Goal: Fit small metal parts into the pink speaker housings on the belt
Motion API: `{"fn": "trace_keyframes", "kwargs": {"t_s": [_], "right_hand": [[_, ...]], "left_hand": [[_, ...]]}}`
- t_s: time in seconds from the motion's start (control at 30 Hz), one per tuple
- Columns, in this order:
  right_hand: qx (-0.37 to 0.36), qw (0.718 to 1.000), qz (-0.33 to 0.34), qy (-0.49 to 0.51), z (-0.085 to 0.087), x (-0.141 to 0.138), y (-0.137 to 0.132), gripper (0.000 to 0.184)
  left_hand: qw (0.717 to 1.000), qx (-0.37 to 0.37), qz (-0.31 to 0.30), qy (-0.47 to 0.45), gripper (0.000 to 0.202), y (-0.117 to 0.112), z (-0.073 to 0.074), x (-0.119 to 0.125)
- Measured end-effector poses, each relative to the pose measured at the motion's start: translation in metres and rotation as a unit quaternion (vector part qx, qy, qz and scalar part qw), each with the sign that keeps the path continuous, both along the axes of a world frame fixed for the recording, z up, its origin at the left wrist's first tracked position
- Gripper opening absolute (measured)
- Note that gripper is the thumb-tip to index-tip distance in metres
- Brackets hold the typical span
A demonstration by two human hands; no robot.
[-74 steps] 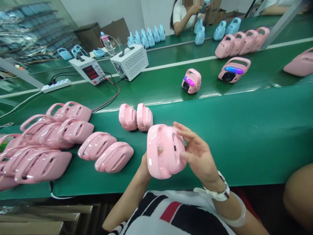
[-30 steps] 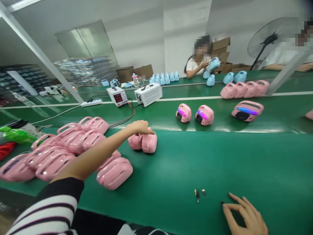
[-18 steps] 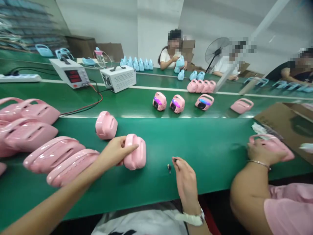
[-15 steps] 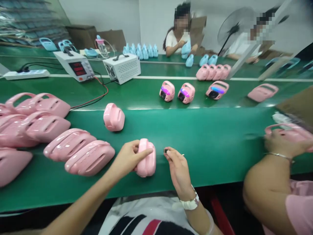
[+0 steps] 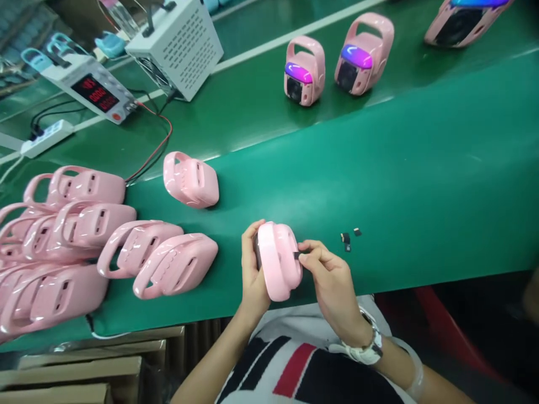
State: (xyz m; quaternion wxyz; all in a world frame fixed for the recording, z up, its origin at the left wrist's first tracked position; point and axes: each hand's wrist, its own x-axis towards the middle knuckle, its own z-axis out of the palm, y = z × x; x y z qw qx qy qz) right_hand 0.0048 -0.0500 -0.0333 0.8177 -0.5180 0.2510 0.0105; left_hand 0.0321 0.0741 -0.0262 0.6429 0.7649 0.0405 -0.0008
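A pink speaker [image 5: 278, 264] with a carrying handle is held just above the green table, its side turned toward me. My left hand [image 5: 253, 283] wraps round it from the left, fingers partly behind it. Between thumb and forefinger, my right hand [image 5: 332, 289] pinches a small black card [image 5: 297, 255] against the slotted right side of the speaker. How deep the card sits is hidden by the fingers. Several more small black cards [image 5: 346, 238] lie on the table right of my right hand.
Several pink speakers [image 5: 174, 269] crowd the table's left side, and one more pink speaker [image 5: 192, 180] stands apart. Lit speakers [image 5: 305, 73] stand further back. A power supply [image 5: 95, 90] with cables and a white vented box [image 5: 181, 50] are behind. Cardboard [image 5: 84, 376] is stacked below the front edge.
My right hand has brought the small black card to the speaker. The left hand has turned the speaker and now cups it from the left. The view has tilted down and closer.
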Motion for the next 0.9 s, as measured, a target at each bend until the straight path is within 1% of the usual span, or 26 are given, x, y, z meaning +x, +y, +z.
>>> {"fn": "trace_keyframes", "kwargs": {"t_s": [0.07,0.17,0.23,0.33,0.37,0.43,0.5,0.57,0.7,0.9], "right_hand": [[-0.023,0.999,0.028,-0.021,0.003,0.003,-0.005,0.027],[-0.021,0.989,0.141,-0.045,0.006,0.016,-0.021,0.026],[-0.005,0.981,0.195,-0.023,0.007,0.026,-0.032,0.034],[0.001,0.974,0.222,0.039,0.006,0.038,-0.043,0.049],[0.009,0.970,0.239,0.047,0.005,0.040,-0.045,0.050],[0.034,0.961,0.273,0.040,0.005,0.043,-0.047,0.047],[0.047,0.957,0.286,0.024,0.006,0.043,-0.047,0.041],[0.038,0.958,0.283,0.017,0.007,0.043,-0.045,0.038],[0.026,0.958,0.285,0.016,0.008,0.044,-0.043,0.037],[0.038,0.950,0.310,0.026,0.006,0.050,-0.046,0.036]], "left_hand": [[1.000,0.002,-0.004,-0.006,0.044,0.000,0.000,-0.001],[1.000,-0.005,-0.009,-0.004,0.044,0.003,0.000,0.000],[1.000,-0.014,-0.009,0.004,0.044,0.004,0.000,0.002],[0.999,-0.028,-0.010,0.012,0.042,0.007,0.000,0.006],[0.999,-0.034,-0.005,0.012,0.042,0.008,0.000,0.008],[0.999,-0.051,-0.001,0.018,0.044,0.010,-0.001,0.010],[0.998,-0.064,-0.006,0.029,0.048,0.011,-0.001,0.011],[0.997,-0.063,-0.009,0.042,0.050,0.011,-0.001,0.011],[0.997,-0.055,-0.013,0.051,0.050,0.011,0.001,0.011],[0.998,-0.037,-0.034,0.042,0.047,0.012,-0.002,0.013]]}}
